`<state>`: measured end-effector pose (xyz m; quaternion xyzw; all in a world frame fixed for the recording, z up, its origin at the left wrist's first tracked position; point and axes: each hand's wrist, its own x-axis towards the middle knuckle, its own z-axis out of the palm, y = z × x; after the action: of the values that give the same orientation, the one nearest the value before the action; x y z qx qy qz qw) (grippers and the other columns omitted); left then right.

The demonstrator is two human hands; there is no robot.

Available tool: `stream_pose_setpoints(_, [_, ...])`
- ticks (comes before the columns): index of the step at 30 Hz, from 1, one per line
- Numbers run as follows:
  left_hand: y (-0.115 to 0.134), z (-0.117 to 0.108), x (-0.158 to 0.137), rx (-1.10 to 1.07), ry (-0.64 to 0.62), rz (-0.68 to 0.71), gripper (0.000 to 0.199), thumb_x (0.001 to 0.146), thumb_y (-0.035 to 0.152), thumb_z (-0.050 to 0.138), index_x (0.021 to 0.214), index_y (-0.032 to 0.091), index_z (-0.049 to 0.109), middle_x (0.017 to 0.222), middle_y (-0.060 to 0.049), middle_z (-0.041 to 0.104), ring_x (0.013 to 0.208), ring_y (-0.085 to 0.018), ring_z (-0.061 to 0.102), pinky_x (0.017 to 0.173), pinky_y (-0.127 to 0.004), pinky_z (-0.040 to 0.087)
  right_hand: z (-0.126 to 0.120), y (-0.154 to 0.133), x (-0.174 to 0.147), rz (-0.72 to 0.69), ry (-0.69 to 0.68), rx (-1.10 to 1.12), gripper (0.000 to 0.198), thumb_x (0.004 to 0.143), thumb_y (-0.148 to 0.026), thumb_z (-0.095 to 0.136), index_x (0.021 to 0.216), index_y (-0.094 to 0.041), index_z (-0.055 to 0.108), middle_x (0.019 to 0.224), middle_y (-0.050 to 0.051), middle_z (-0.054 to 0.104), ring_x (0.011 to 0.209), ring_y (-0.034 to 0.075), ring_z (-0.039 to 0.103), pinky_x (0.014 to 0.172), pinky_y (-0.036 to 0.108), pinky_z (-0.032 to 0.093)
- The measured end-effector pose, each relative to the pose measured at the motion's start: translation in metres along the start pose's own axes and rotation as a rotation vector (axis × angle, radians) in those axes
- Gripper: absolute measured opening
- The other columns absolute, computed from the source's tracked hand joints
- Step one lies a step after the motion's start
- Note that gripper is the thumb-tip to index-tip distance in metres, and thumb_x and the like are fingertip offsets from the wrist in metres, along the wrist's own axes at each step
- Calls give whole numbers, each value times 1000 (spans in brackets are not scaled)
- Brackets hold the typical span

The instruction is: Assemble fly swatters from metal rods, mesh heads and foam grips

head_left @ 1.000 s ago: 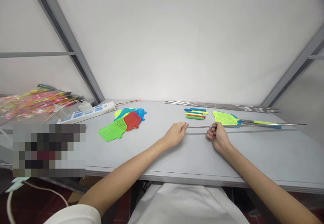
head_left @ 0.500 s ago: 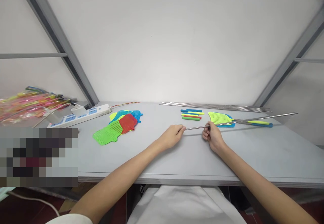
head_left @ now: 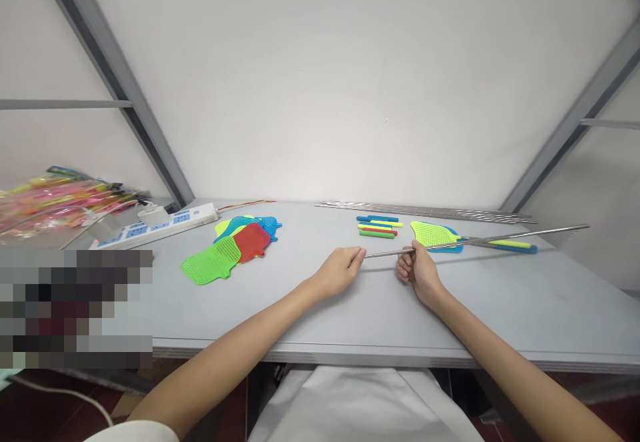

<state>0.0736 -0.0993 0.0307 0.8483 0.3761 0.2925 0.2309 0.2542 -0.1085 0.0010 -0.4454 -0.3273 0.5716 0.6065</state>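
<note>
A thin metal rod runs from between my two hands out to the right, slightly raised at its far end. My left hand is closed on the rod's left end. Farther along, my right hand pinches the same rod between thumb and fingers. Behind the right hand lie fly swatters, a yellow-green one on top of a blue one, their handles pointing right. Several coloured handle tubes rest just behind my hands. Loose swatter heads, with a green one and a red one, overlap on the left.
A bundle of metal rods lies along the wall at the back of the grey table. On the left are a white power strip with cables and a pile of plastic-wrapped colourful items. Metal frame posts stand at both sides.
Both hands keep their hold on the rod, with hardly any movement. The fingers of my right hand shift very slightly. The view has tilted a little.
</note>
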Motion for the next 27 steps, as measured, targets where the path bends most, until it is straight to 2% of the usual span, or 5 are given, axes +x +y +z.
stream_pose_setpoints(7, [-3,-1,0,-50,35,-29,34,82,37,20,56,17,28,51,4,32,49,-8,29,49,-23,24,2,2,-3,-34,-151,-91,49,76,-49,27,38,-18,35,35,-4,30,27,8,33,30,21,22])
stream_pose_setpoints(12, [-4,3,-1,-48,11,-23,34,82,37,21,56,17,29,51,4,34,48,-8,30,49,-24,24,2,2,-4,-59,-240,-146,53,76,-50,24,38,-17,40,35,-3,32,28,8,34,31,21,23])
stream_pose_setpoints(20, [-4,-1,1,-57,68,-32,34,83,37,20,57,17,28,52,4,33,51,-8,31,50,-22,25,3,3,-4,14,-257,-245,59,78,-50,15,42,-15,46,32,-1,35,29,9,35,31,20,25])
stream_pose_setpoints(27, [-4,-1,1,-3,21,3,33,83,35,21,57,17,28,52,4,34,49,-8,31,50,-22,26,0,2,-2,27,-260,-282,61,79,-47,11,43,-15,48,33,0,36,29,9,36,31,21,25])
